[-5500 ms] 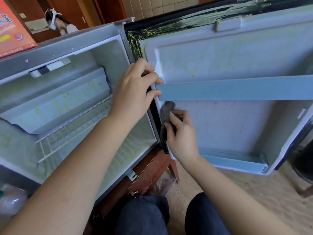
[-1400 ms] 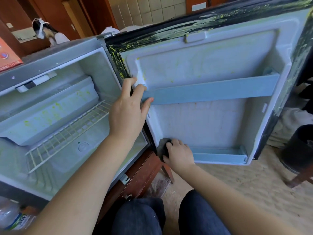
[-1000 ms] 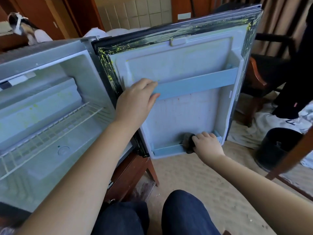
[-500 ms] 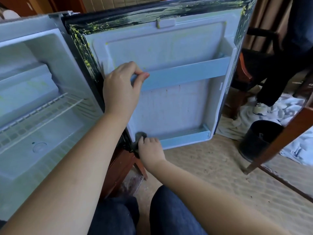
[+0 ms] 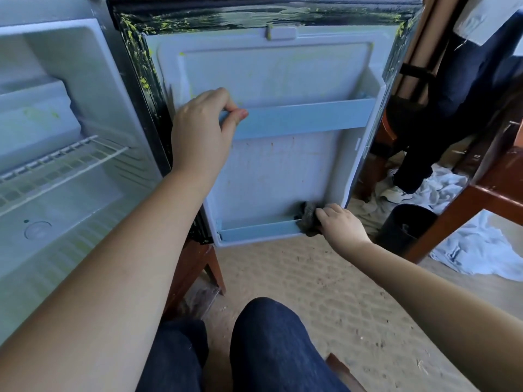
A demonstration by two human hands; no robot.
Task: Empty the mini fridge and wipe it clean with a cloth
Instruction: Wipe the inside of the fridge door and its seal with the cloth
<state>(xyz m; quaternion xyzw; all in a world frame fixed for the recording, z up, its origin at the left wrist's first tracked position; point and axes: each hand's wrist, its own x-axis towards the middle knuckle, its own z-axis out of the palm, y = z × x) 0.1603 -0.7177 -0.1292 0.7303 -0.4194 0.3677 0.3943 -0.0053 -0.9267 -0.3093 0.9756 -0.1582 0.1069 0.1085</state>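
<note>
The mini fridge [image 5: 65,171] stands open at the left with a wire shelf [image 5: 62,162] inside and nothing stored in it. Its door [image 5: 277,171] hangs open in front of me, white inside with yellow-green specks along the dark seal. My left hand [image 5: 202,134] grips the left end of the blue door rail [image 5: 305,117], thumb and fingers curled round it. My right hand [image 5: 341,224] holds a dark grey cloth [image 5: 308,217] against the right end of the bottom door shelf [image 5: 254,230].
The fridge sits on a reddish wooden stand [image 5: 195,267]. A black bin [image 5: 404,227], crumpled white cloths [image 5: 475,250] and wooden chair legs [image 5: 458,219] lie at the right, where a person in dark trousers [image 5: 441,114] stands. My knees [image 5: 271,343] are below on the woven mat.
My right hand has slid the cloth along the bottom door shelf from its left end to its right end. My left hand stays on the blue rail, and my view has shifted right.
</note>
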